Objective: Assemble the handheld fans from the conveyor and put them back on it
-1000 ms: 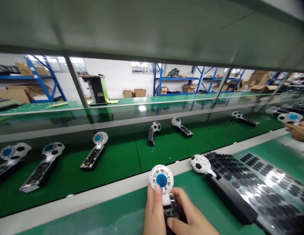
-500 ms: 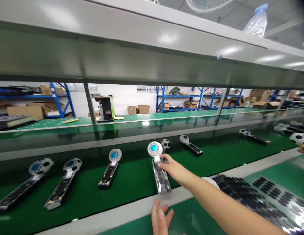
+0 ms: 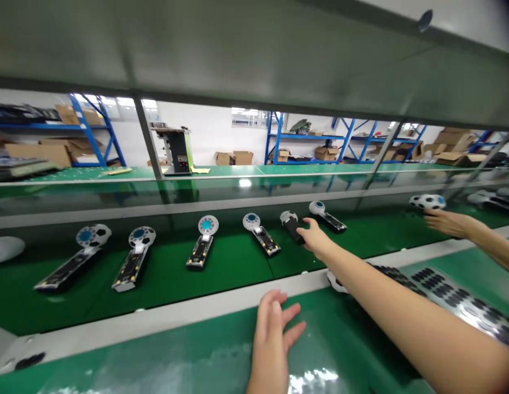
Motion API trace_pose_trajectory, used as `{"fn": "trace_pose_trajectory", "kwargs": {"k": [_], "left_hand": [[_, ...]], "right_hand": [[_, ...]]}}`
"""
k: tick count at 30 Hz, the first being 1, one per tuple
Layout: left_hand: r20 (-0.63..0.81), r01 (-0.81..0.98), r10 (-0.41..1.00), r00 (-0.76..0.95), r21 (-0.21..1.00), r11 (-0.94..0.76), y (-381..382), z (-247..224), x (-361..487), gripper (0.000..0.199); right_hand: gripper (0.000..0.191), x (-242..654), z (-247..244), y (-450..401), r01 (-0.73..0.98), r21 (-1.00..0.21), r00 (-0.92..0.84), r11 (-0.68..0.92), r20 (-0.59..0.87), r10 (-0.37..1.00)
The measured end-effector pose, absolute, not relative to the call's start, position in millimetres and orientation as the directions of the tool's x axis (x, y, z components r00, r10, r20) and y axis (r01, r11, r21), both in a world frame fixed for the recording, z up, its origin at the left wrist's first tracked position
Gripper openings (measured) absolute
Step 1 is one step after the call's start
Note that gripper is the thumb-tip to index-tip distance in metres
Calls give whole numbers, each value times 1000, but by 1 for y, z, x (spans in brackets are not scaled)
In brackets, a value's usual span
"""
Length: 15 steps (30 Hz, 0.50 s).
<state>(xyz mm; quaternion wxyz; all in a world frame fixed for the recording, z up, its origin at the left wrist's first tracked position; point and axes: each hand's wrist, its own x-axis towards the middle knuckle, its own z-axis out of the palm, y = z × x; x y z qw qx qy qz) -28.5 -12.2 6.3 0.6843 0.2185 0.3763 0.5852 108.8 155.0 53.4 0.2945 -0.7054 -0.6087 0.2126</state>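
Note:
My right hand (image 3: 314,237) reaches across to the green belt (image 3: 233,273), its fingers closed on the dark handle of a football-patterned device (image 3: 293,225). Just left of it lies a device with a blue-centred round head (image 3: 260,234), its circuit side up. My left hand (image 3: 274,334) is over the near green worktop, fingers apart and holding nothing. Further left on the belt are a device with a round white head (image 3: 203,241) and two with football-patterned heads (image 3: 135,257) (image 3: 76,257). Another device (image 3: 327,216) lies behind my right hand.
At the right, another person's hand (image 3: 451,221) is at a football-patterned device (image 3: 428,202). Black discs (image 3: 451,293) cover part of the near worktop (image 3: 197,350). A metal shelf (image 3: 238,54) spans overhead, with posts (image 3: 147,137) behind the belt.
My right hand has let go of the blue-centred device, now on the belt, and moved right to a dark-handled one. The view has tilted down. Another person's hand has reached farther in.

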Motion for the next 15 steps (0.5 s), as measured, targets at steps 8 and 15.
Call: {"fn": "trace_pose_trajectory", "kwargs": {"k": [8, 15], "left_hand": [[-233, -830, 961, 151, 498, 251, -17, 14, -34, 51], [-417, -746, 890, 183, 532, 402, -13, 23, -42, 36]], "right_hand": [[33, 99, 22, -19, 686, -591, -228, 424, 379, 897], [32, 113, 9, -55, 648, -480, -553, 591, 236, 799]]}}
